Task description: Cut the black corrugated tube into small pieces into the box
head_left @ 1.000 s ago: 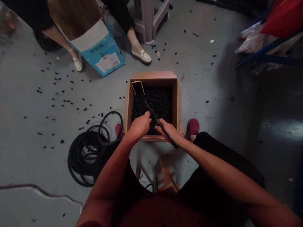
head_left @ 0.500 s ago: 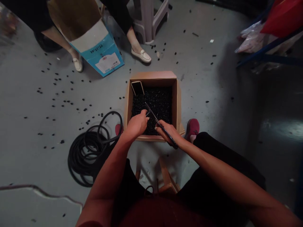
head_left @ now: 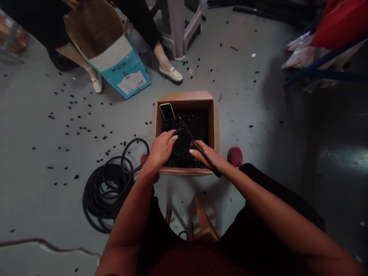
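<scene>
Black rubber hose (head_left: 106,188) lies coiled on the floor, just left of the cardboard box (head_left: 184,96). The left hand (head_left: 162,150) reaches into the box, curled narrow over loose black plastic pieces (head_left: 198,122), near a phone (head_left: 167,111) leaning in the corner. The right hand (head_left: 205,155) grips a slender black rod (head_left: 186,129) across the box's front edge.

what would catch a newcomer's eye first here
First, the cardboard box on the floor, heaped with small black pieces, with the left hand on the heap and the right hand against a long black rod lying across the box. Left of the box sits a coil of black hose, and more black pieces lie scattered across the grey floor. Farther up, a blue and white carton leans beside a person's legs.
</scene>
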The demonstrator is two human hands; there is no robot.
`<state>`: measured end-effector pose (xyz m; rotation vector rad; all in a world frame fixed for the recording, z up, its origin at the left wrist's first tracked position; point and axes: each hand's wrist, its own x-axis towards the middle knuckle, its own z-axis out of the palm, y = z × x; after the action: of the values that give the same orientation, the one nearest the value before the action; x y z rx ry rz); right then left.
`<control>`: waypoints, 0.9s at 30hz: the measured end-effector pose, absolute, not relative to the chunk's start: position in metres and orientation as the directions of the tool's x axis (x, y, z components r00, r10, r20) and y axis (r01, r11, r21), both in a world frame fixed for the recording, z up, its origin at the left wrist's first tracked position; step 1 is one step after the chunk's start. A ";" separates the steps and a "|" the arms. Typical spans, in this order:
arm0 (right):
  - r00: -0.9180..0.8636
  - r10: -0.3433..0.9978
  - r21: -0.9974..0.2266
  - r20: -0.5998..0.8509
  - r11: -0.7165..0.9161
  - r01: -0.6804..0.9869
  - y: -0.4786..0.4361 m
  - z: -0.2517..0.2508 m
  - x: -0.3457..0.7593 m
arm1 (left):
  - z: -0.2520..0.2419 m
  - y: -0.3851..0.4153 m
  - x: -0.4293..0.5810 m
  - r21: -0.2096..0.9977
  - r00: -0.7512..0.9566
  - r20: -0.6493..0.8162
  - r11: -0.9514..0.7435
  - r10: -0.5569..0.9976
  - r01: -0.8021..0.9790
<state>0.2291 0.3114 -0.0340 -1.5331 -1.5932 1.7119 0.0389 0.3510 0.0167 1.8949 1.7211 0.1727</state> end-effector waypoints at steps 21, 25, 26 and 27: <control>-0.499 0.791 -0.901 -0.355 -0.146 0.409 0.312 -0.036 0.234 | 0.017 0.350 0.037 0.499 0.222 -0.366 -0.011 0.904 0.866; -0.492 0.787 -0.896 -0.371 -0.165 0.412 0.311 -0.033 0.233 | 0.018 0.349 0.038 0.509 0.239 -0.378 -0.015 0.894 0.861; -0.478 0.789 -0.887 -0.386 -0.175 0.428 0.310 -0.032 0.232 | 0.019 0.348 0.038 0.511 0.249 -0.377 -0.024 0.892 0.859; -0.463 0.791 -0.877 -0.400 -0.183 0.445 0.309 -0.031 0.231 | 0.019 0.348 0.038 0.514 0.258 -0.377 -0.031 0.889 0.857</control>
<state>0.2311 0.3094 -0.0315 -1.4295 -1.7900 1.6887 0.0384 0.3482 0.0187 1.8696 1.5853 0.0620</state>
